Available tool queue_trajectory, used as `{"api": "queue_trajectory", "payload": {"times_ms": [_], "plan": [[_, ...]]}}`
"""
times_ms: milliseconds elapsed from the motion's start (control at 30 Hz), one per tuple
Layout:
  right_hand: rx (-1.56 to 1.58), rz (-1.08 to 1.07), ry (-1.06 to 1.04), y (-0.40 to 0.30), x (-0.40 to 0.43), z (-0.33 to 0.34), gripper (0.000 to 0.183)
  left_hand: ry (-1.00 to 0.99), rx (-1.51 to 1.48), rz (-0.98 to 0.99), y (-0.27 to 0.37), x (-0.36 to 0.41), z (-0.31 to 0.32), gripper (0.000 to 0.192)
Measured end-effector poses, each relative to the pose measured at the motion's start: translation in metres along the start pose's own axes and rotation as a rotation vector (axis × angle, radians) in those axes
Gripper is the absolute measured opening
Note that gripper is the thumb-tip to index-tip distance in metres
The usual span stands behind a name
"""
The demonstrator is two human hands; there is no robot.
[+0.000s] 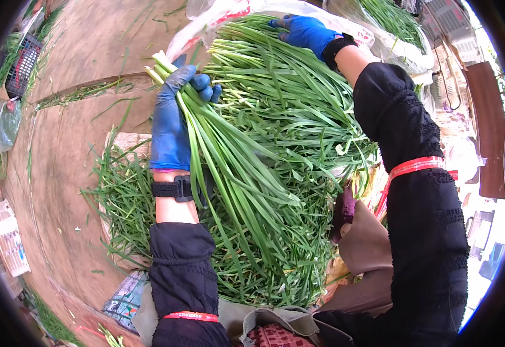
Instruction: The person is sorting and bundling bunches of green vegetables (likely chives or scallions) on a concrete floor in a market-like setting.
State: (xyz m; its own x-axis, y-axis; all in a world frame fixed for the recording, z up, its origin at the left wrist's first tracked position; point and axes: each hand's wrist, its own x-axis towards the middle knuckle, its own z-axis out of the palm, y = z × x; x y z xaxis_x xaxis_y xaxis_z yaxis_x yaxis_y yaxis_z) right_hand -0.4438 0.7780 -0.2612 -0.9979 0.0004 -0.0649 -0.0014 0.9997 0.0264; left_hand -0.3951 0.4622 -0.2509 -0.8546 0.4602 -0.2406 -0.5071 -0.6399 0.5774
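A bunch of long green garlic chives [230,160] is gripped in my left hand [174,112], which wears a blue glove. Its pale stem ends stick out above my fist and the leaves hang down to the right. My right hand [306,34], also in a blue glove, rests on the far top edge of a pile of chives [287,86], fingers spread. Whether it pinches any stalks I cannot tell. The pile's pale ends point left. Loose chive leaves [274,260] lie heaped below, between me and the pile.
A white plastic bag [274,6] with red print lies behind the pile. More chives [391,21] sit in clear plastic at the upper right. On the left are a dark plastic crate [23,65], a knotted plastic bag [6,123] and a white crate [9,238] on the concrete floor [66,173].
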Motion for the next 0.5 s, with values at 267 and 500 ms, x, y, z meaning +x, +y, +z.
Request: {"api": "queue_trajectory", "payload": {"times_ms": [267,500], "plan": [[0.239,-0.12,0.178,-0.034,-0.02,-0.006,0.076,-0.102,0.012,0.037,0.006,0.0,-0.004,0.061],[0.42,0.023,-0.191,0.0,-0.001,0.014,0.114,-0.076,-0.027,0.015,0.009,0.0,-0.008,0.048]]}}
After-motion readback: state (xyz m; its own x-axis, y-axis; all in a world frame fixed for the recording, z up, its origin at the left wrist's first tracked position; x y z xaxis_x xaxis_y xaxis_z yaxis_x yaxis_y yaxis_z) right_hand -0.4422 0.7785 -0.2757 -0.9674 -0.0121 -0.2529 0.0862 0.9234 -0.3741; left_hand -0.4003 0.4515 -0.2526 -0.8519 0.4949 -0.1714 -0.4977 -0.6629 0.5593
